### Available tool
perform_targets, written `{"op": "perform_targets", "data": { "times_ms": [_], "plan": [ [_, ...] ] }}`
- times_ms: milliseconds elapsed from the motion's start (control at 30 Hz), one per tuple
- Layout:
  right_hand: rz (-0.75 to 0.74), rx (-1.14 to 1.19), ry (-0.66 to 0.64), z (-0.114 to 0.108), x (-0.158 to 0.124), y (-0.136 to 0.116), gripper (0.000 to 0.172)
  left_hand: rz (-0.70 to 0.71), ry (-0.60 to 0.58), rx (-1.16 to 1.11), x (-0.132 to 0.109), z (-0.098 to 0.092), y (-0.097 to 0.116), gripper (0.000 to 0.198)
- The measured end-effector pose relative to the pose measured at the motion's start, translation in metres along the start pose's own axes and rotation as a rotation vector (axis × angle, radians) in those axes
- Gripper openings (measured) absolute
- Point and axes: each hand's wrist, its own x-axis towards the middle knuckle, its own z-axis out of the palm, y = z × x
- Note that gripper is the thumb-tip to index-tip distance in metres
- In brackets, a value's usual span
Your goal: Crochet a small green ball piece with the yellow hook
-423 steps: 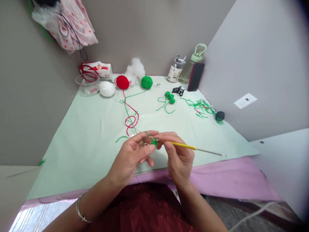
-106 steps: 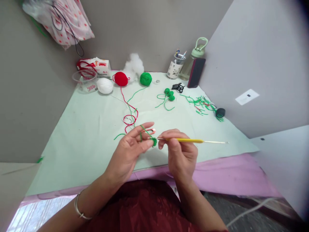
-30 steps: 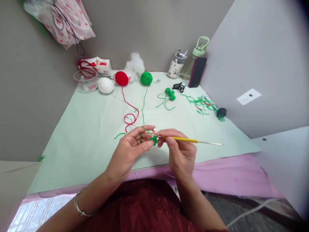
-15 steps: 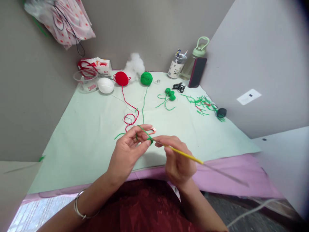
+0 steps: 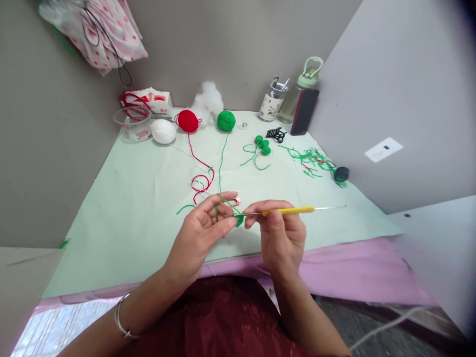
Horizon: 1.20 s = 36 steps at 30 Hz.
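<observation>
Between thumb and fingers my left hand (image 5: 203,225) pinches a small green crochet piece (image 5: 240,219). Green yarn runs over its raised index finger and back to the green yarn ball (image 5: 226,121). My right hand (image 5: 282,233) grips the yellow handle of a crochet hook (image 5: 293,210), held nearly level. The hook's thin metal tip reaches the crochet piece; whether it passes through a loop is too small to tell. Just behind my left fingertips lie orange-handled thread snips (image 5: 237,201), partly hidden.
A red yarn ball (image 5: 187,121), a white yarn ball (image 5: 163,132) and white stuffing (image 5: 208,103) stand at the back. Small green crocheted balls (image 5: 265,147), a black hair clip (image 5: 275,134), yarn scraps (image 5: 310,157), a phone (image 5: 305,112) and a bottle (image 5: 293,101) lie or stand to the right.
The crochet hook has swung from slanting down to the right to nearly level, as my right hand turned and shifted slightly right. The green piece has moved slightly right and shows more.
</observation>
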Motion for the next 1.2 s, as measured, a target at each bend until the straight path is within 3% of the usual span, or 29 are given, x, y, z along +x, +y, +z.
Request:
{"op": "perform_targets", "data": {
  "times_ms": [133,400,533,633,733,833,933,1067,1200],
  "plan": [
    [-0.014,-0.014,-0.020,-0.001,-0.002,-0.001,0.024,0.030,0.010,0.042,0.000,-0.002,-0.001,0.033],
    [-0.419,-0.393,-0.168,-0.005,-0.004,0.000,0.029,0.170,0.087,0.263,0.000,-0.001,-0.002,0.026],
    [-0.553,-0.615,-0.213,-0.007,-0.007,0.004,0.031,0.165,0.086,0.222,-0.002,0.001,-0.002,0.034],
    [-0.551,-0.764,-0.206,-0.007,-0.010,0.003,0.038,-0.022,0.008,0.008,-0.001,-0.001,-0.001,0.044],
    [-0.463,-0.665,-0.118,-0.004,-0.009,-0.002,0.033,-0.212,-0.049,-0.212,0.003,-0.003,0.004,0.042],
    [-0.247,-0.348,-0.012,0.002,-0.002,-0.006,0.026,-0.165,0.012,-0.218,0.005,-0.004,0.009,0.038],
    [-0.105,-0.105,-0.010,0.011,0.005,-0.008,0.021,-0.044,0.020,-0.096,0.002,-0.001,0.010,0.038],
    [-0.154,-0.183,-0.081,0.018,0.004,-0.009,0.024,0.035,0.005,-0.029,-0.002,0.003,0.008,0.040],
    [-0.415,-0.532,-0.032,0.014,-0.005,-0.008,0.034,-0.009,0.021,-0.093,-0.005,0.004,0.008,0.045]
  ]
}}
